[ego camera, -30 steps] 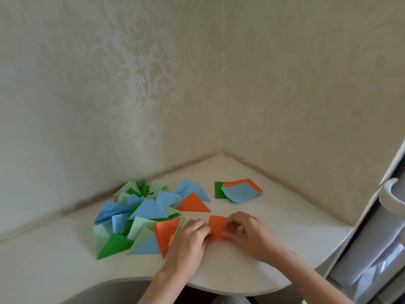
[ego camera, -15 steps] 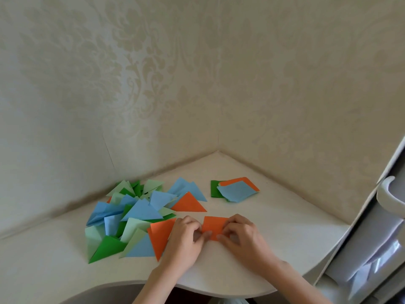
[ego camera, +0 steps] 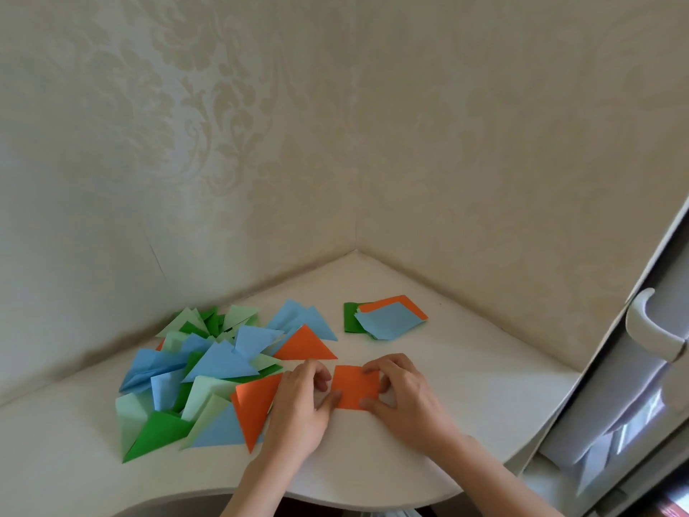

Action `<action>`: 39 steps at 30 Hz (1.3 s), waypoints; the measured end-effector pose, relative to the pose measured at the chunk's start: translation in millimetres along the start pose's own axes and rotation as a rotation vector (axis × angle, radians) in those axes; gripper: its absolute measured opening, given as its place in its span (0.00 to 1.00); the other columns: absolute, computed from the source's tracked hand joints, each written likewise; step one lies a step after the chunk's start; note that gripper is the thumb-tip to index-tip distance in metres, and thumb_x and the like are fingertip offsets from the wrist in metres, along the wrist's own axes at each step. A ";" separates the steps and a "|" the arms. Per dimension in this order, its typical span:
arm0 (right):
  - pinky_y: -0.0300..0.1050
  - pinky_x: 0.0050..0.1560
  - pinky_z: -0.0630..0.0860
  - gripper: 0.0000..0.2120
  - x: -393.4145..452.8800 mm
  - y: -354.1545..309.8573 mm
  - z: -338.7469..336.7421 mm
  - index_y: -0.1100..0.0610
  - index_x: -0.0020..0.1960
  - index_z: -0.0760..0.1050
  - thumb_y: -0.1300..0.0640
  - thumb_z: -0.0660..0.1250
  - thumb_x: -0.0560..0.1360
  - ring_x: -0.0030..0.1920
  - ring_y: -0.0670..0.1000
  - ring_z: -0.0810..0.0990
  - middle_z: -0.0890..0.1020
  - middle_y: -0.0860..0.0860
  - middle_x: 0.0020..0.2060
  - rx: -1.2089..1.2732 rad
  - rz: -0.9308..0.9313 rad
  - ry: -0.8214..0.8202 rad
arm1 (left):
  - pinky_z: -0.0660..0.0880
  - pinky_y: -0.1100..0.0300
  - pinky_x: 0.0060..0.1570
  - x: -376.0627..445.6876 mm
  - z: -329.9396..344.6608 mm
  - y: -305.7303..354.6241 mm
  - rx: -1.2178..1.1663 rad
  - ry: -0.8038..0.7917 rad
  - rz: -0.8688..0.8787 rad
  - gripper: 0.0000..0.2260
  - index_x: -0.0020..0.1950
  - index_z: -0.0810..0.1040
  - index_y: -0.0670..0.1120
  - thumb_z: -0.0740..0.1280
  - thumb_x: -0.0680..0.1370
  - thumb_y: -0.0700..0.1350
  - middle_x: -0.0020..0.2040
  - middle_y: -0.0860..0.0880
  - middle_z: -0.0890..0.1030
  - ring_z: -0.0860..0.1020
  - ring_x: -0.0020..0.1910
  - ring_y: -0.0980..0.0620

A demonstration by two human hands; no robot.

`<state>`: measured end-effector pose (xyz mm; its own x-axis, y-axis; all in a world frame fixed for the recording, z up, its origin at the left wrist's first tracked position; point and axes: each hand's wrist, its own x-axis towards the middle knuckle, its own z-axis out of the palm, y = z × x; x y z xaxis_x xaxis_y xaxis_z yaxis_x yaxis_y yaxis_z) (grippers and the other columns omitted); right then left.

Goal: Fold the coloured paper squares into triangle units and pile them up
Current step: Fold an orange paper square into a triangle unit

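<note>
Left hand (ego camera: pixel 298 408) resting palm down on the desk (ego camera: pixel 466 404), fingers curled, thumb tip pressed on the lower left corner of the orange paper (ego camera: pixel 355 386). Right hand (ego camera: pixel 406 397) opposite, fingers curled over the right edge, thumb on the lower right corner. Paper pinned flat between the two, near the front middle of the desktop, roughly square, no clear long axis, edges turned slightly clockwise from the desk's front rim.

Just left of the left hand, an orange triangle (ego camera: pixel 253 404) with its tip toward the front edge, lying on the pile of folded triangles (ego camera: pixel 194 375): blue, pale green, dark green, orange, points facing every way. Behind the hands, well apart, a small stack of unfolded squares (ego camera: pixel 387 319), blue on top, orange and green beneath.

White corner desktop with a curved front cut-out. Cream damask wallpaper (ego camera: pixel 335 125) on both walls meeting at the corner. At right, a white door (ego camera: pixel 611 404) with a white handle (ego camera: pixel 650 326).
</note>
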<state>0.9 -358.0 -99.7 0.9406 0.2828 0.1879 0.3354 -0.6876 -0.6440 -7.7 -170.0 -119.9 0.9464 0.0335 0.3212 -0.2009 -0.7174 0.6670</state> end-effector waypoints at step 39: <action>0.38 0.45 0.71 0.13 15.3 -20.2 -8.5 0.49 0.50 0.82 0.41 0.68 0.72 0.45 0.46 0.73 0.75 0.46 0.45 -0.137 0.027 -0.072 | 0.73 0.64 0.44 -13.5 -19.6 8.5 0.104 0.031 0.095 0.08 0.45 0.82 0.52 0.71 0.72 0.39 0.40 0.59 0.81 0.76 0.41 0.60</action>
<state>8.9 -345.5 -77.5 0.9448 0.3070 0.1146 0.3187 -0.7793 -0.5396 -27.1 -162.9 -105.4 0.9158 -0.0178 0.4012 -0.2604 -0.7869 0.5595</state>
